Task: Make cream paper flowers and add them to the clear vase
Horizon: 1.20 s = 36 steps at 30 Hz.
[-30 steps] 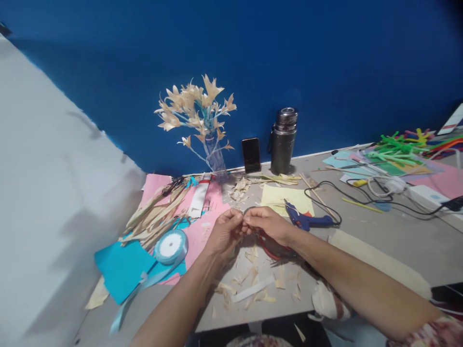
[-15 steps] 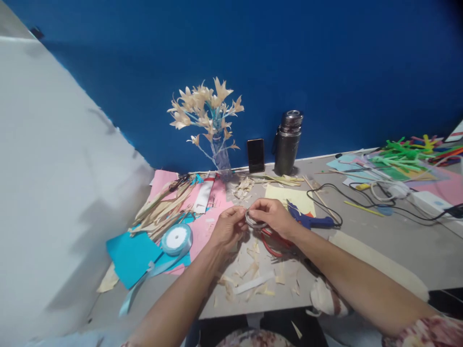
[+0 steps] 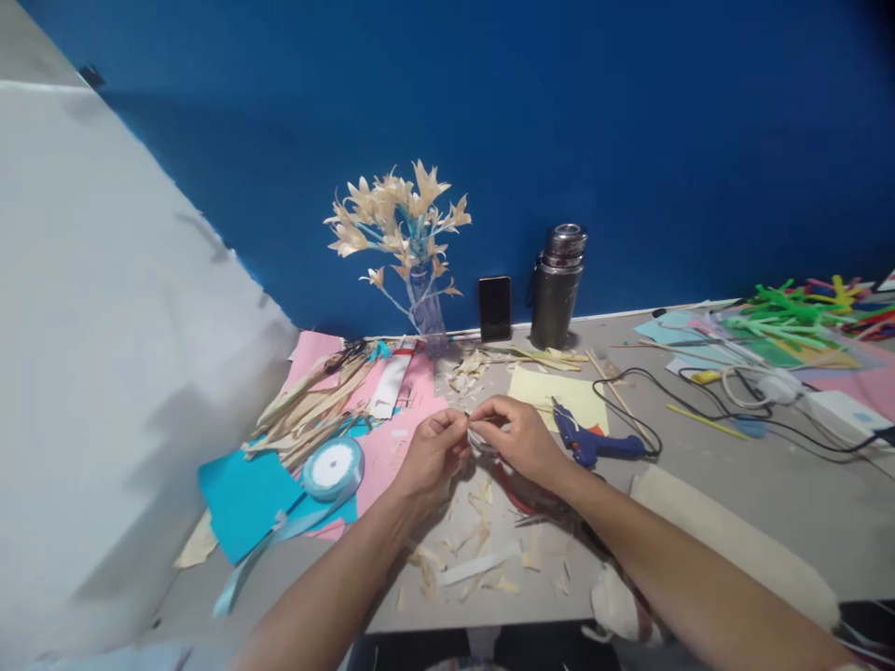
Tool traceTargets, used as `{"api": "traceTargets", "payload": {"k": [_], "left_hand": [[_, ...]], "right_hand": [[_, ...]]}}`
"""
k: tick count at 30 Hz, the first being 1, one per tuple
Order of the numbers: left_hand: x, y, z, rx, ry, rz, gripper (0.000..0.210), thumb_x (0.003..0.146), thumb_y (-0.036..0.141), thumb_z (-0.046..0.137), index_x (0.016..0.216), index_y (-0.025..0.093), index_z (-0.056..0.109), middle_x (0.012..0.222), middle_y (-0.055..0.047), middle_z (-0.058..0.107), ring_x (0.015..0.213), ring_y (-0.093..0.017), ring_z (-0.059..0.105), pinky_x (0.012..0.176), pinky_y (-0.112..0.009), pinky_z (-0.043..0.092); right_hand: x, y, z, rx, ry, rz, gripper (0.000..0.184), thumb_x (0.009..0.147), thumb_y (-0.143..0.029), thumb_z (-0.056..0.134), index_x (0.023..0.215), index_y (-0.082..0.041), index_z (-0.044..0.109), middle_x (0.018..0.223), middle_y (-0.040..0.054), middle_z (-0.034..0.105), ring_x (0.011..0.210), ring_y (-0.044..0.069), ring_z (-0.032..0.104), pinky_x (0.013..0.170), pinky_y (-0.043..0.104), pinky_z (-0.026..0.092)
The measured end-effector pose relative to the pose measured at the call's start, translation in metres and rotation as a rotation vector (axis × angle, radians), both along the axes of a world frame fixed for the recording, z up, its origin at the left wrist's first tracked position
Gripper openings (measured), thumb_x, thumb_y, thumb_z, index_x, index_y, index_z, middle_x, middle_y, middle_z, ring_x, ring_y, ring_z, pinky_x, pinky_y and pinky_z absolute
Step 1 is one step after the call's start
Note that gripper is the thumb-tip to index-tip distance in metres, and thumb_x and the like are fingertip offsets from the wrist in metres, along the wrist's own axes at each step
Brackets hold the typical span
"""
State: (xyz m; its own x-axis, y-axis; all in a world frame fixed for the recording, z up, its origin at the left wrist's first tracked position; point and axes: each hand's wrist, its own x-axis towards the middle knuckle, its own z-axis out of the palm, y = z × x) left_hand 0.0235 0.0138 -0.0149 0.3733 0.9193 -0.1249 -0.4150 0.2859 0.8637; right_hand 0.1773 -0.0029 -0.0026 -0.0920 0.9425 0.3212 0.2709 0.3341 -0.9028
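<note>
Over the table, my left hand (image 3: 434,457) and my right hand (image 3: 523,440) meet with their fingertips pinched close together. Between them is a small grey coil of wire (image 3: 482,445), partly covered by my right fingers. My left thumb and forefinger pinch at its upper left side, where the wire end is too small to make out. Below my right hand lies a red-handled tool (image 3: 518,492), mostly hidden. A blue glue gun (image 3: 591,443) rests just right of that hand on pale yellow paper (image 3: 528,387).
Pale handmade flowers (image 3: 392,210) stand in a clear vase (image 3: 428,321), beside a phone (image 3: 495,309) and a steel flask (image 3: 557,289). Husk strips (image 3: 314,401) and a blue ribbon roll (image 3: 334,468) lie left. Cables (image 3: 741,410) and green pipe cleaners (image 3: 783,312) are right; scraps (image 3: 482,531) litter the front.
My hands have drawn closer together, and the coil has become more covered by my right fingers. The whole view has tilted slightly.
</note>
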Motion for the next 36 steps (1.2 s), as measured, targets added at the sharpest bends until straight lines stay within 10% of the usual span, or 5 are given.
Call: {"api": "traceTargets", "payload": {"k": [5,12,21,26,36], "left_hand": [[-0.001,-0.002,0.001,-0.005,0.097,0.058,0.027,0.073,0.035,0.080,0.073,0.016,0.061,0.053,0.004,0.048,0.048,-0.009,0.044,0.048,-0.019,0.036],[-0.006,0.001,0.008,0.395,0.431,0.252,0.014,0.066,0.014,0.081,0.078,0.022,0.078,0.088,-0.009,0.070,0.088,-0.021,0.062,0.082,-0.026,0.048],[-0.001,0.000,0.010,0.296,0.438,0.183,0.007,0.066,0.013,0.080,0.071,0.017,0.076,0.072,-0.005,0.070,0.067,-0.015,0.059,0.061,-0.022,0.046],[-0.003,0.008,0.005,-0.034,0.102,0.099,0.015,0.067,0.022,0.080,0.071,0.017,0.067,0.061,0.000,0.061,0.052,-0.011,0.053,0.050,-0.023,0.046],[-0.018,0.015,0.015,-0.332,-0.194,0.028,0.023,0.068,0.025,0.079,0.075,0.016,0.059,0.067,0.000,0.061,0.053,-0.010,0.055,0.051,-0.022,0.045]], "right_hand": [[0.002,0.005,-0.003,0.061,-0.209,-0.018,0.009,0.083,-0.013,0.060,0.079,-0.020,0.065,0.080,0.0021,0.068,0.077,0.018,0.061,0.072,0.029,0.042],[0.010,0.009,-0.004,0.217,-0.532,-0.036,0.007,0.088,-0.015,0.059,0.083,-0.019,0.063,0.082,0.0049,0.067,0.080,0.020,0.058,0.075,0.031,0.039],[0.014,0.005,0.000,0.198,-0.573,0.007,0.006,0.086,-0.015,0.060,0.086,-0.019,0.064,0.084,0.0055,0.069,0.081,0.020,0.061,0.074,0.031,0.040],[0.019,0.009,-0.004,0.087,-0.265,-0.119,0.046,0.083,-0.027,0.067,0.127,-0.023,0.052,0.097,0.0024,0.071,0.067,0.015,0.062,0.067,0.028,0.045],[0.018,0.011,-0.025,0.251,-0.582,-0.065,0.017,0.095,-0.024,0.053,0.093,-0.021,0.069,0.084,0.0076,0.075,0.076,0.021,0.067,0.072,0.031,0.047]]}}
